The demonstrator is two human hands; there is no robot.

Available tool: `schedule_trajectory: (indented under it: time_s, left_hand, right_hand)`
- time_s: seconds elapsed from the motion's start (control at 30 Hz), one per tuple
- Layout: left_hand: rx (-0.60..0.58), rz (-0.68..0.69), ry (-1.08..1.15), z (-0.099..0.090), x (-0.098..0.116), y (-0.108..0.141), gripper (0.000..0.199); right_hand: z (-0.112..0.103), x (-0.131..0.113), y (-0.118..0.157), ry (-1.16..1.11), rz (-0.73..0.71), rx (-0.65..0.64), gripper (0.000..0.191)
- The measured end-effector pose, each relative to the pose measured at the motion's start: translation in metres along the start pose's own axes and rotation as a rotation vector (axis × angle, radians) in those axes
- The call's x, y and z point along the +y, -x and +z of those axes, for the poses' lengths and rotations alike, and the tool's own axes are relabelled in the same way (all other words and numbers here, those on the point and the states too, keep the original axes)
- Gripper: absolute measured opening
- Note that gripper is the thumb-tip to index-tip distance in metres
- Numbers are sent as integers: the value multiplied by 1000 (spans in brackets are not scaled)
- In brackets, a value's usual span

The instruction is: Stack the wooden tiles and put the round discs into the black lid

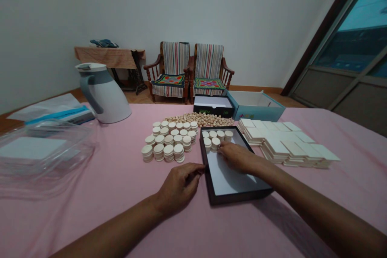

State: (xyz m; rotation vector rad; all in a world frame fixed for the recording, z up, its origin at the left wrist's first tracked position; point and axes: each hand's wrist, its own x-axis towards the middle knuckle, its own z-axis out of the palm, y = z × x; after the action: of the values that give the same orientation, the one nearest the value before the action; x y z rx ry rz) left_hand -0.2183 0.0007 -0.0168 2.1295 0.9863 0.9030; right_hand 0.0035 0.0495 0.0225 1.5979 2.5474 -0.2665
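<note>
A shallow black box lid (211, 187) with a white inside lies before me. In its far left corner, several stacks of pale round wooden discs (213, 134) stand in two rows. My right hand (237, 157) reaches into the lid, its fingers closed at a front-row stack (215, 144); the hand partly covers what is there. At the lid's left side, my left hand (181, 185) is curled, with its fingertips pinched against the rim. More stacks of discs (168, 151) stand in rows on the pink cloth, left of the lid.
Square wooden sheets (298, 149) lie in piles on the right. Behind the lid are small wooden pieces (202, 119), a black box (214, 111) and a light blue box (256, 109). A jug (104, 96) and a clear plastic container (42, 149) stand on the left.
</note>
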Motion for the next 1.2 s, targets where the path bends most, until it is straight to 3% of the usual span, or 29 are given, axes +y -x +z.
schedule_trajectory:
  time_s: [0.13,0.4,0.63,0.87,1.0,1.2]
  left_hand:
    - [4,-4,-11,0,1,-1,31]
    - [-6,-20,-7,1,0,0,32]
    - [-6,13,-27,1,0,2,32]
    - [31,46,-44,1,0,4,31]
    - [170,41,-64,-2,0,5,31]
    - [605,107,-44,-25,-6,-1,26]
  right_hand:
    - [-1,2,3,16,52,-27,30]
    - [2,-2,-2,41,-21,16,30]
    - [0,-2,12,-68,-30,16,30]
    - [0,-10,37,-224,42,179,29]
    - [-2,-16,46,-260,50,301,23]
    - [-17,-52,56,-287,-25,570,18]
